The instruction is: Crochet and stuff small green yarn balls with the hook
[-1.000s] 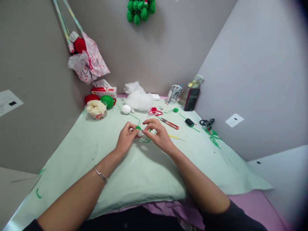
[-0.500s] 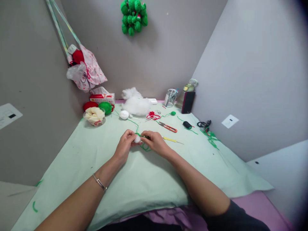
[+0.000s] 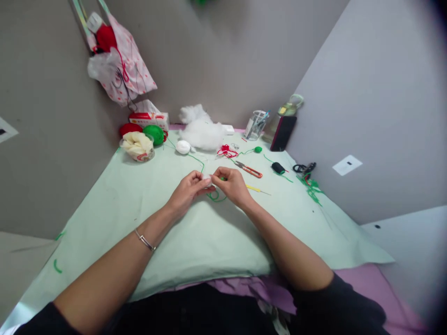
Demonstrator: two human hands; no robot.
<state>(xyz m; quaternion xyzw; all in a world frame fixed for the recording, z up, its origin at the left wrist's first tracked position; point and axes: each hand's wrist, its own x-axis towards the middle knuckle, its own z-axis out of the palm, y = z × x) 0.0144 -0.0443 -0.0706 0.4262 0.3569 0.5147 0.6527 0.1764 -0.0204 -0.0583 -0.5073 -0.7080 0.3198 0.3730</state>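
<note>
1. Left hand (image 3: 190,190): fingers pinched on a small white tuft (image 3: 206,178), above the pale green cloth (image 3: 167,260).
2. Right hand (image 3: 232,184): fingertips closed together at the tuft's right side; what they grasp is too small to tell.
3. Green yarn (image 3: 215,197) loops just below the hands.
4. Beyond the hands: white stuffing (image 3: 202,134). To the right: orange snips (image 3: 249,169) and a yellow hook (image 3: 254,188).
</note>
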